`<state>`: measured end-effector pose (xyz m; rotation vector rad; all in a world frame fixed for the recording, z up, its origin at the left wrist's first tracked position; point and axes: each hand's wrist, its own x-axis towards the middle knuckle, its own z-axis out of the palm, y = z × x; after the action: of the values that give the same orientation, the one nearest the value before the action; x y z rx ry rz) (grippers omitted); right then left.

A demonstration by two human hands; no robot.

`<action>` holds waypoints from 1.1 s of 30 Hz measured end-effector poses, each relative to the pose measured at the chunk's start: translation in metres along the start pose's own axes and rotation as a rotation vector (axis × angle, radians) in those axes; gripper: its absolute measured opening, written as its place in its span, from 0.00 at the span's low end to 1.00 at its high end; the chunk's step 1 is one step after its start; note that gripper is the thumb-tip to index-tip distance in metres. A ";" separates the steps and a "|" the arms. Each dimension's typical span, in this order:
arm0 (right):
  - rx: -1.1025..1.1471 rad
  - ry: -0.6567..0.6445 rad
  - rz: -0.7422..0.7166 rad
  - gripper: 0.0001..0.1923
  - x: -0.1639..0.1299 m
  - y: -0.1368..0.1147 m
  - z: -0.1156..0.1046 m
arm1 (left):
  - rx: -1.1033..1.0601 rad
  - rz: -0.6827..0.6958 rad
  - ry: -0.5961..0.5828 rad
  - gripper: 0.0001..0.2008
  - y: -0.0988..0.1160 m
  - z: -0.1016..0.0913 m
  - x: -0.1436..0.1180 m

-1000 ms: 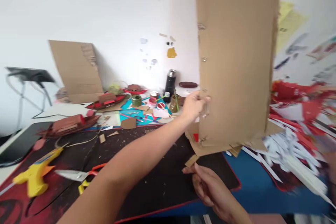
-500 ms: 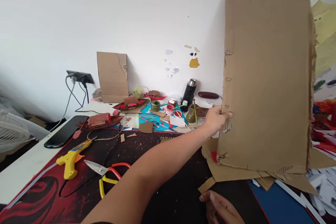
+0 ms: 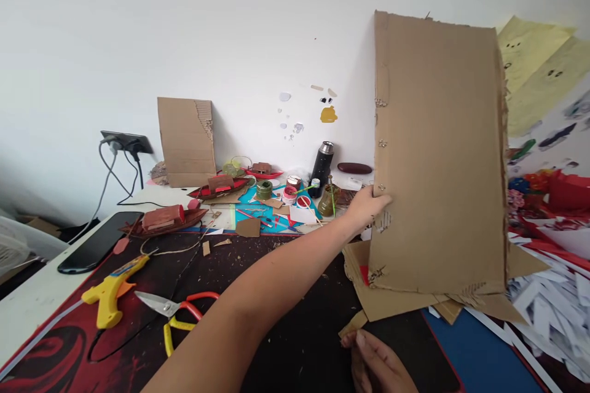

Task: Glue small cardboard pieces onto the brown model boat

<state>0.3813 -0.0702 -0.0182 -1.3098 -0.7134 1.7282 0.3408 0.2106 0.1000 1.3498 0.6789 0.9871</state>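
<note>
Cardboard sheet (image 3: pixel 440 153) now sits further back toward the wall (image 3: pixel 267 24) than half a second ago: looks smaller, top edge lower. Camera view swings slightly too, so bench items slide left in shot. Left hand (image 3: pixel 367 207) is on the sheet in both frames: gripping its left edge near the lower part, thumb on the front face. Sheet is near upright, bottom edge over flat cardboard pieces (image 3: pixel 396 306). Right hand (image 3: pixel 380 363) is low at front, fingers curled by a narrow cardboard strip (image 3: pixel 354 323); can't tell if it's pinched, or joined to the pieces. Step in hand, my read: positioning the sheet. Next move calls for a firm left grip until the sheet has its own support. Glue gun (image 3: pixel 108 295) and scissors (image 3: pixel 159 304) lie left, untouched.
</note>
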 end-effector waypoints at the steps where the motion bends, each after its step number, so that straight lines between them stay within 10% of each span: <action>1: 0.000 -0.013 -0.001 0.44 -0.002 -0.003 0.003 | 0.008 0.007 -0.006 0.23 0.004 0.000 -0.003; 7: 0.021 -0.042 -0.066 0.43 -0.004 -0.012 0.023 | 0.081 0.076 0.030 0.22 0.032 -0.037 -0.031; 16: 0.009 -0.093 -0.090 0.41 0.014 -0.051 0.053 | 0.303 0.208 0.228 0.31 0.108 -0.200 -0.133; 21: -0.036 -0.227 -0.020 0.38 0.031 -0.040 0.084 | 0.447 0.126 0.336 0.29 0.117 -0.260 -0.196; 28: 0.168 -0.047 -0.061 0.38 0.050 -0.046 0.084 | 0.675 -0.025 0.324 0.33 0.094 -0.305 -0.240; 33: 0.191 0.120 -0.134 0.37 0.048 -0.058 0.059 | 0.982 0.055 0.264 0.25 0.055 -0.290 -0.264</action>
<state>0.3359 0.0026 0.0243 -1.1949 -0.5412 1.5558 -0.0419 0.1133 0.0780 2.0984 1.4471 0.9052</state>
